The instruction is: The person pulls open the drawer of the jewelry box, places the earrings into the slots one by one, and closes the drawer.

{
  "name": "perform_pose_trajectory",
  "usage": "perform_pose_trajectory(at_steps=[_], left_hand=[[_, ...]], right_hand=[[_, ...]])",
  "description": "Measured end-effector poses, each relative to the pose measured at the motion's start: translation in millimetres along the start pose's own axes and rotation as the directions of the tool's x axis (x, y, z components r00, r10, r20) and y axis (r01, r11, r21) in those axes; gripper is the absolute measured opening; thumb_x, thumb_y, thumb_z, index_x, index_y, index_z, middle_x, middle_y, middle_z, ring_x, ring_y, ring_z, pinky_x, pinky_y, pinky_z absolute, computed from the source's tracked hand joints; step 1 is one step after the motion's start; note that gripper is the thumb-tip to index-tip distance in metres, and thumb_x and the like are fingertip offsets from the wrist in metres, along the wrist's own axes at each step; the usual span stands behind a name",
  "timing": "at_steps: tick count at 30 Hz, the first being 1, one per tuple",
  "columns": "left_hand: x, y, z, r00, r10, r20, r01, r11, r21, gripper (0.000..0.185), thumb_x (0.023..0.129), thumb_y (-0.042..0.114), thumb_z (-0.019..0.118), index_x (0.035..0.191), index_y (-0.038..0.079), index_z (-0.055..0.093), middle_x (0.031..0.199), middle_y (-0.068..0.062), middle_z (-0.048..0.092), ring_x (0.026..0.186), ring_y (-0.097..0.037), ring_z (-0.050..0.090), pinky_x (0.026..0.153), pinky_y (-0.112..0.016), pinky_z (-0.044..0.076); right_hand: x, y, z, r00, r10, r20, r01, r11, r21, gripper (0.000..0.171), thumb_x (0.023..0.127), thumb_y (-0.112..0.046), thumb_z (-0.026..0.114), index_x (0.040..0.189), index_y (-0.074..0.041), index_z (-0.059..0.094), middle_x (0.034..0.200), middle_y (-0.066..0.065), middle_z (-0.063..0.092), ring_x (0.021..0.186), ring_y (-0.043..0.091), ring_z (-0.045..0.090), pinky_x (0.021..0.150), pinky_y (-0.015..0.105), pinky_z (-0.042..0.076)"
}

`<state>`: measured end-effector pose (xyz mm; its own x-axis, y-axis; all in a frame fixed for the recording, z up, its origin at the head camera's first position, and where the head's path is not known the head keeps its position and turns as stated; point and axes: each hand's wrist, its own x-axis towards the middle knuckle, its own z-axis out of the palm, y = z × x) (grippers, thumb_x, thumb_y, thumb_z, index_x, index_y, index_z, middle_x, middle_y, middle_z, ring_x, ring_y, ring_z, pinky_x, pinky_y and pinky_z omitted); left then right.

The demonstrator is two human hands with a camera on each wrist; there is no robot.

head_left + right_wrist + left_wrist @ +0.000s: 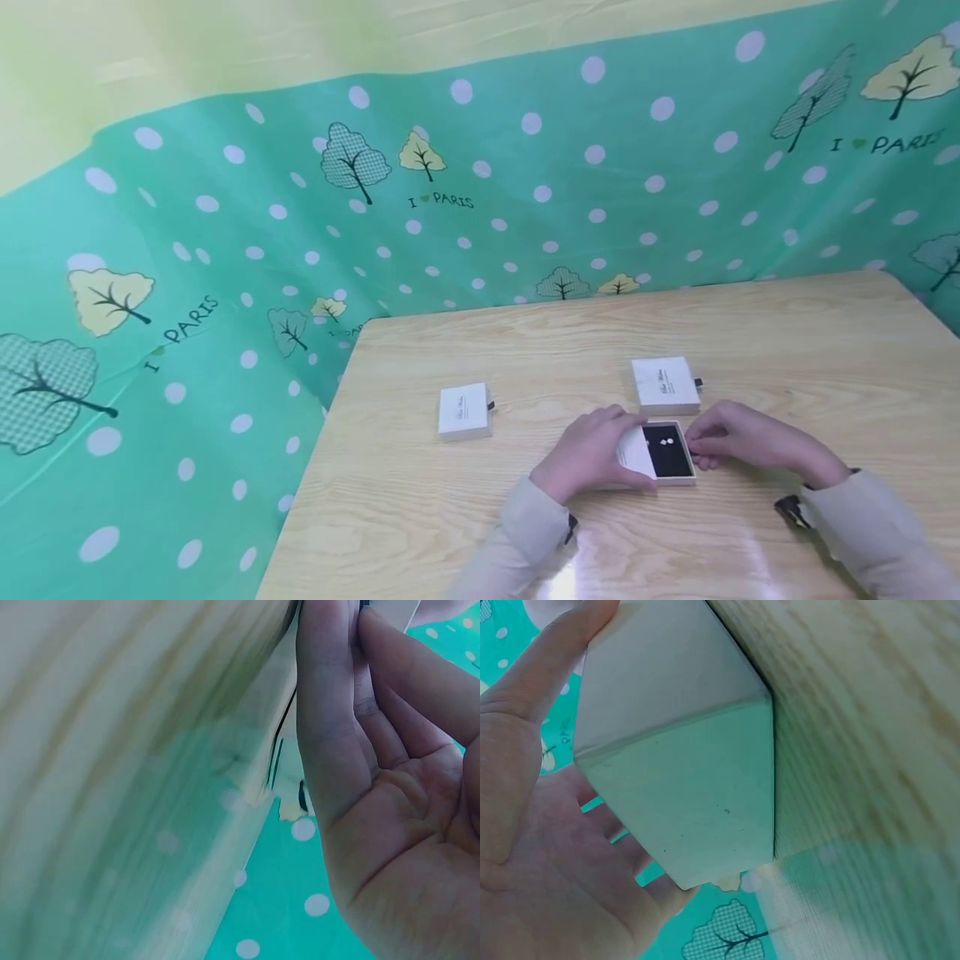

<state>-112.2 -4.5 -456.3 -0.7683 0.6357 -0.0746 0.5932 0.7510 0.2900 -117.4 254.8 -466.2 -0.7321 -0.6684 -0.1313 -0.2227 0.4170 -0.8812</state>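
In the head view, a small white jewelry box stands partly slid apart near the front of the table. My left hand (596, 454) grips its white outer sleeve (636, 454), thumb at the near side and fingers over the far side. Out of the sleeve's right end sticks the drawer (678, 481), lined with a black insert (670, 462) that bears small shiny earrings (667, 442). My right hand (742, 435) is at the drawer's right end, thumb and fingers pinching a dark pull tab (365, 603), mostly hidden. The sleeve's plain end (697, 802) faces the left palm.
Just behind the opened box lies another white box (663, 383) with printed lettering and a black tab. A similar closed box (463, 410) sits farther left on the wooden table (375, 517). Green dotted cloth (495, 167) hangs behind and left of the table.
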Motion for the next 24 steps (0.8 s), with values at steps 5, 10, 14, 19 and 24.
perform_pose_trajectory(at_steps=[5,10,14,19,24], left_hand=[[1.4,1.5,-0.8,1.000,0.023,-0.006,-0.022,1.000,0.012,0.091,0.068,0.067,0.079,0.144,0.026,0.052,0.123,0.012,0.059,0.103,-0.001,0.054,0.087,-0.016,0.043],[1.8,2.0,-0.1,1.000,0.031,-0.006,-0.030,0.999,0.040,0.092,0.068,0.068,0.079,0.144,0.025,0.051,0.124,0.011,0.059,0.102,0.000,0.054,0.085,-0.015,0.043],[2.0,2.1,-0.3,0.999,0.033,-0.010,-0.032,0.999,0.039,0.092,0.068,0.067,0.079,0.144,0.024,0.051,0.121,0.012,0.060,0.097,0.001,0.052,0.080,-0.013,0.040],[2.0,1.0,-0.2,0.999,0.032,-0.011,-0.031,0.999,0.045,0.091,0.069,0.068,0.078,0.144,0.024,0.051,0.121,0.012,0.060,0.097,0.001,0.052,0.080,-0.012,0.040],[1.2,-0.2,0.0,1.000,0.028,-0.011,-0.027,0.998,0.057,0.090,0.070,0.068,0.077,0.144,0.023,0.051,0.125,0.012,0.060,0.104,0.000,0.055,0.085,-0.014,0.042]], right_hand=[[6,-7,4,1.000,-0.017,-0.003,0.017,1.000,-0.007,0.015,0.095,-0.003,0.058,0.092,-0.002,0.073,0.076,0.002,0.070,0.066,0.008,0.064,0.061,0.028,0.057],[13,-14,10,1.000,-0.014,0.010,0.014,1.000,0.005,0.014,0.095,-0.004,0.059,0.092,-0.002,0.073,0.077,0.003,0.070,0.068,0.009,0.065,0.063,0.028,0.057],[19,-16,14,1.000,-0.005,0.021,0.005,1.000,0.008,0.014,0.095,-0.005,0.059,0.093,-0.003,0.073,0.078,0.002,0.070,0.069,0.010,0.065,0.063,0.028,0.057],[26,-17,17,0.999,-0.020,0.027,0.020,1.000,-0.008,0.014,0.096,-0.006,0.059,0.093,-0.005,0.073,0.077,0.001,0.070,0.069,0.009,0.065,0.063,0.027,0.057],[33,-21,20,0.999,-0.034,0.029,0.035,0.999,-0.035,0.014,0.096,-0.007,0.060,0.090,-0.008,0.072,0.076,0.000,0.069,0.067,0.007,0.063,0.062,0.025,0.055]])
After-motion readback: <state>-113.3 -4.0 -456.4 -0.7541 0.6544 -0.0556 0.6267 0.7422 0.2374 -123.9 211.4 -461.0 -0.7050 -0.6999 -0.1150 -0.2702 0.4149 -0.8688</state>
